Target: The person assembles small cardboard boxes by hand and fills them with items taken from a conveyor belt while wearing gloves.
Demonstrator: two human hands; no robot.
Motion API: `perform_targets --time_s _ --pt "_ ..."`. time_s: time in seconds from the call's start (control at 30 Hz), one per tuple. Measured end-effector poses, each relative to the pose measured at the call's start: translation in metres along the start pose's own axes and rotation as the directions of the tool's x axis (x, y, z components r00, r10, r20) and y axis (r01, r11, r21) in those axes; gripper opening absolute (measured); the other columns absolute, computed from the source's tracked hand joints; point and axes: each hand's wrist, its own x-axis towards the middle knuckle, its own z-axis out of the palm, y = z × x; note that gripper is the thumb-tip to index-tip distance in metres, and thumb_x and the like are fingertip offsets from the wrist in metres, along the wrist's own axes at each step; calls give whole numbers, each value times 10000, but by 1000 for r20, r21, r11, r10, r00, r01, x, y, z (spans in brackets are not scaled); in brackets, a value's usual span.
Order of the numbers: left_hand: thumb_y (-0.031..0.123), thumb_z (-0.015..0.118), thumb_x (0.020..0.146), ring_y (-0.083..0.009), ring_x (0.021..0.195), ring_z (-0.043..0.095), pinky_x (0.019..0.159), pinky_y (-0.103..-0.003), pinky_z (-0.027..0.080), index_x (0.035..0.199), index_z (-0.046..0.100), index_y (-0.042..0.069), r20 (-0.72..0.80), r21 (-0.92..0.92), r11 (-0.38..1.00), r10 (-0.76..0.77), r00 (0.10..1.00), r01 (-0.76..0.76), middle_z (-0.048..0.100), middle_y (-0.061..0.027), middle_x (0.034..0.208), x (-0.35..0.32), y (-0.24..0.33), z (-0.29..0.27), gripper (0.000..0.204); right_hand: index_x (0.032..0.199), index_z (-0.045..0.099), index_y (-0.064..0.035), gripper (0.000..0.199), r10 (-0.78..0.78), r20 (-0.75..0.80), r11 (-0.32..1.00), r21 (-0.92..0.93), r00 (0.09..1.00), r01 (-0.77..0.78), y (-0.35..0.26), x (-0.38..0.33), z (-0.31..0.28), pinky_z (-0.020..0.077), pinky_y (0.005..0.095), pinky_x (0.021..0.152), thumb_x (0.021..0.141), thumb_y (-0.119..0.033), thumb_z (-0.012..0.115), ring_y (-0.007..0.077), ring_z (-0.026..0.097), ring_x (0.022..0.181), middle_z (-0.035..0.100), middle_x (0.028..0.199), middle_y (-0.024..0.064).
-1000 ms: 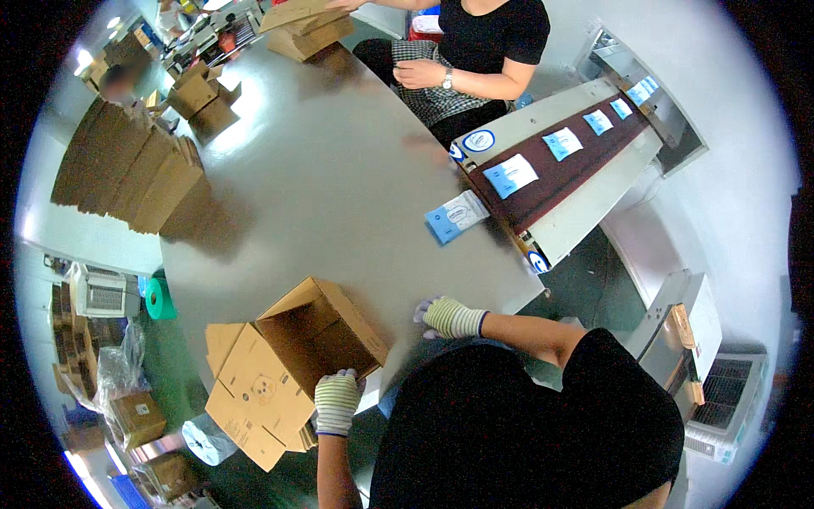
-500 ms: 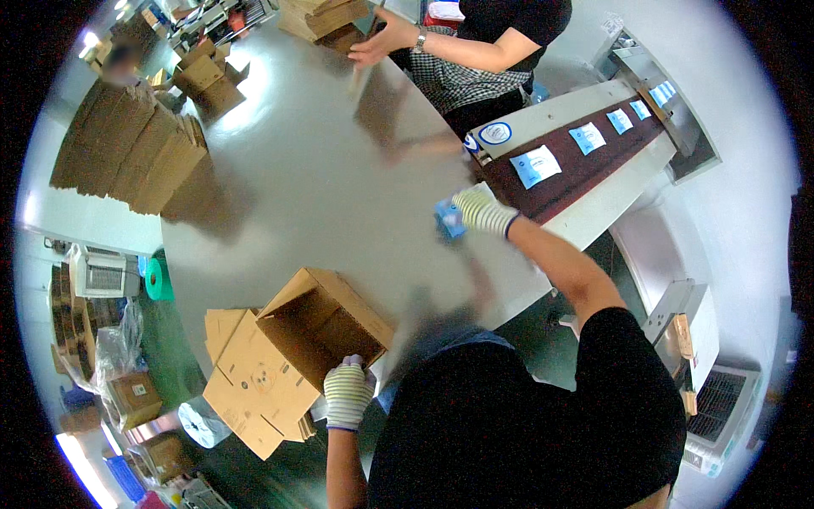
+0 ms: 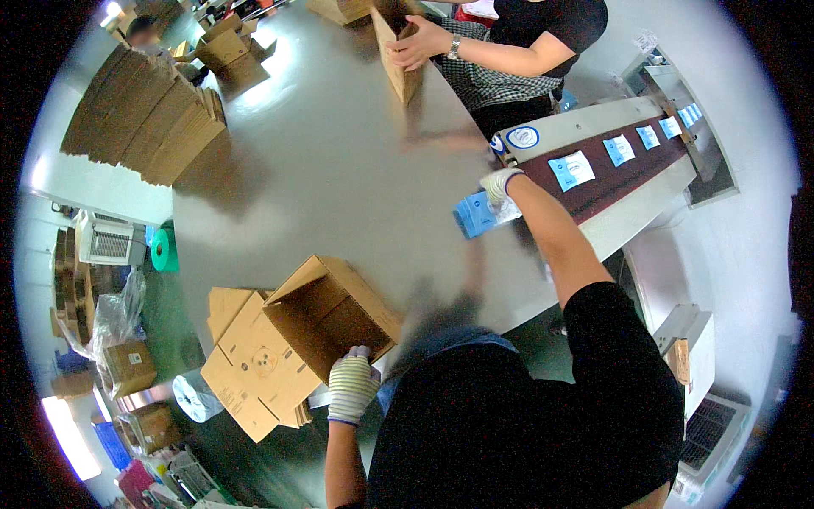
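While L hand [image 3: 352,388] grips box [image 3: 360,295], blue-wht pkts [image 3: 477,215] lie partly under R hand [image 3: 498,185], grip unclear.

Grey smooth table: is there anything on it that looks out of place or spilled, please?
Slightly askew: the flat brown cardboard sheets beside the open brown cardboard box appear to jut past the table edge, over the floor. I see no spill.

The person wears a black short-sleeved top [image 3: 517,433] over blue, denim-like trousers [image 3: 454,346]. Left hand [image 3: 353,388] and right hand [image 3: 500,182] have knit gloves [image 3: 354,397], whitish with yellow-green stripes and dark-blue cuff edging [image 3: 343,420]; the left glove's fingers [image 3: 360,351] look pale lilac.
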Motion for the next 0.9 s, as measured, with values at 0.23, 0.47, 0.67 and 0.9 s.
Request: perform_targets --time_s 0.23,0.47,0.67,0.9 --pt "125 546 683 -374 727 582 668 -464 478 897 541 2 12 -68 998 0 1000 1 587 -194 836 -2 1 -4 247 972 660 -57 416 125 -57 992 -17 991 -126 -98 -75 15 459 447 857 679 -351 682 293 602 1015 642 1063 154" --pt "121 591 663 -325 796 598 694 -429 488 928 526 43 -19 -16 1000 -22 1000 21 584 -156 889 -5 8 6 283 1132 578 -20 647 120 -184 990 95 976 -104 -196 -127 91 450 468 877 607 -359 747 337 586 1030 637 1030 166" --pt "106 428 838 -303 846 625 685 -413 518 1078 531 71 122 75 997 -21 992 11 608 -141 979 -12 19 28 263 1203 481 32 701 -102 -287 667 691 953 279 -196 -134 63 498 412 840 685 -359 745 287 610 980 617 1081 185" --pt "137 488 819 -262 692 638 520 -375 511 835 632 45 235 220 975 -11 972 -42 641 -159 808 -18 41 48 172 1093 616 -125 343 -505 -858 236 -237 -89 942 -293 -191 -76 484 390 872 763 -187 685 212 605 997 652 1037 43"
